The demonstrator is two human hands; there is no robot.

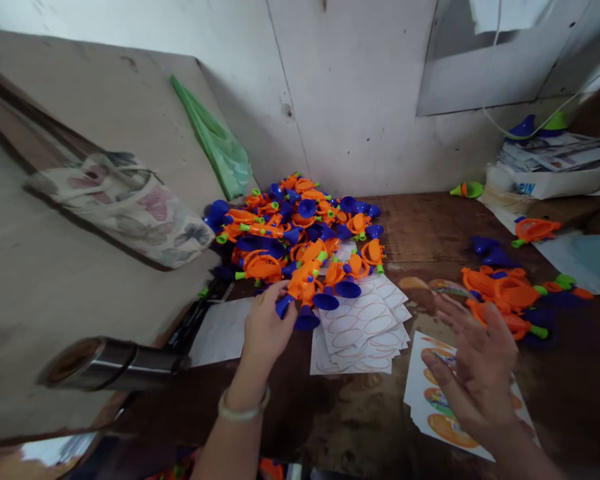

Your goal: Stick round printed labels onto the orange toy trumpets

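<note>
My left hand (270,323) has its fingers closed on an orange toy trumpet (304,280) with a blue bell and green parts, at the near edge of a big heap of similar toy trumpets (305,210). My right hand (480,360) is open, thumb and fingers apart, over a sheet of oval stickers (437,400) that it partly hides. By its fingertips is a coloured oval sticker (450,288); whether they touch it is too blurred to tell. Between the hands lies a stack of white sheets printed with oval outlines (365,327).
More orange toy trumpets (503,290) lie right of my right hand. A steel flask (115,363) stands at the left, near a hanging butterfly-print bag (140,207) and a green plastic bag (220,150). A paper-filled box (545,180) sits at the back right.
</note>
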